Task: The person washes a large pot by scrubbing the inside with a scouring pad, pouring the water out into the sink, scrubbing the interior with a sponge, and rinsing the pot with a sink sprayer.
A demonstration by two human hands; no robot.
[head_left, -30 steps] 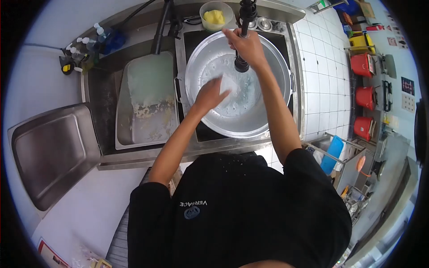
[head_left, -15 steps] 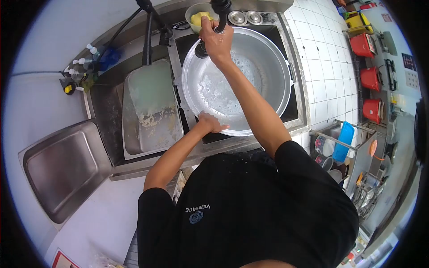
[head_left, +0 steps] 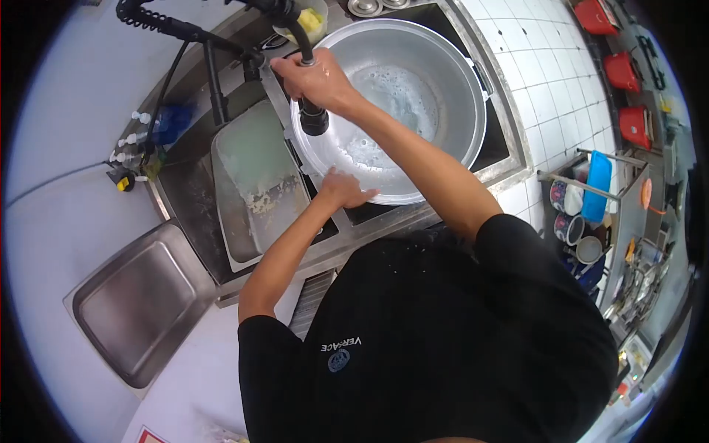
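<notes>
My right hand is wrapped round the black handle of a spray faucet. Its nozzle points down over the left side of a large round metal pot. Water with bubbles lies in the bottom of the pot. My left hand grips the pot's near rim, thumb along the edge and fingers over it. Left of the pot, a metal pan sits in the sink, holding cloudy water and pale flaky residue.
An upturned-edge steel pan lies at the left. Soap bottles stand by the wall. A bowl with a yellow sponge-like thing and metal lids sit behind the pot. At right are a rack with a blue tray and red bins.
My right hand has moved the spray faucet leftward and nearer, toward the pot's left rim. My left hand stays on the near rim. The whole view has shifted somewhat.
</notes>
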